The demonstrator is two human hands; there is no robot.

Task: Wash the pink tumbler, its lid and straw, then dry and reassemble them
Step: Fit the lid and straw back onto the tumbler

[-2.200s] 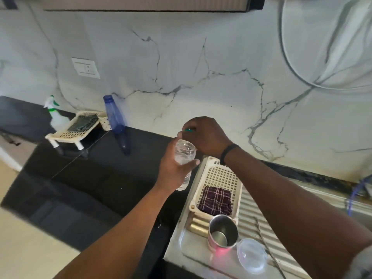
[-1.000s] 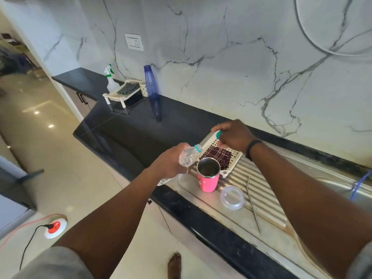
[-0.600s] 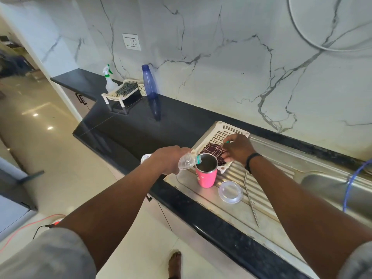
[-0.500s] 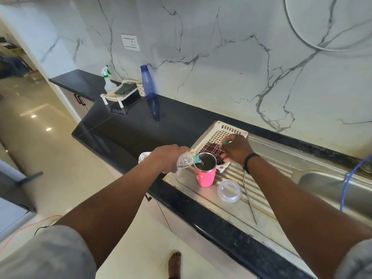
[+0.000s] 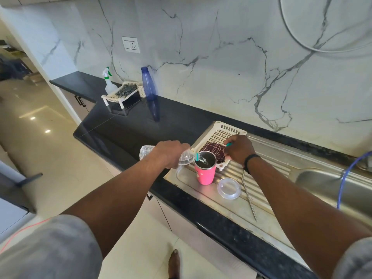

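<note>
The pink tumbler stands upright on the steel drainboard, its mouth uncovered. My left hand grips a clear plastic water bottle, tipped on its side with its neck over the tumbler's rim; water runs into the tumbler. My right hand holds the bottle's teal cap above the checked cloth in the white basket. The clear lid lies flat to the right of the tumbler. The metal straw lies along the drainboard ridges beside the lid.
A black counter runs left, with a blue bottle, a spray bottle and a small white rack at the wall. The sink bowl with a blue hose lies to the right.
My left hand has tilted the bottle further, and water now pours into the tumbler. My right hand came down with the cap to the basket's edge.
</note>
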